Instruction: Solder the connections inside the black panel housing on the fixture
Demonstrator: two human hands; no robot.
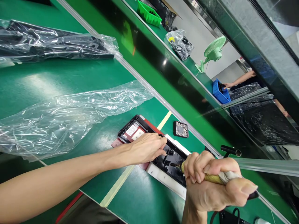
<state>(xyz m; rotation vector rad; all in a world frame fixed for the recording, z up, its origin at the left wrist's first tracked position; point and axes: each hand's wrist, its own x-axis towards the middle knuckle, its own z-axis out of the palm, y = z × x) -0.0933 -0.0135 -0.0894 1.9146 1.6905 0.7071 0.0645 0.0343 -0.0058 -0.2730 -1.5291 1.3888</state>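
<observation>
A long black plastic housing (161, 160) lies open in a white fixture (163, 180) on the green bench. My left hand (148, 147) reaches over its middle, thumb and fingers pinched together at the inside. Whatever they hold is too small or hidden to make out. My right hand (210, 180) is wrapped round the handle of a screwdriver (213, 178), bound in yellowish tape. Its dark shaft slants into the housing, right of my left fingers; I cannot tell what the tip touches. Beyond the housing sits a small black tray (181, 129) of tiny metal screws.
An empty-looking clear plastic bag (70, 115) spreads across the bench at left. Farther back lies a bagged black part (58, 46). A metal rail (163, 104) edges the bench. Across it are a green fan (213, 49), a green bin (149, 14) and another person's hand (229, 85) at a blue bin (220, 93).
</observation>
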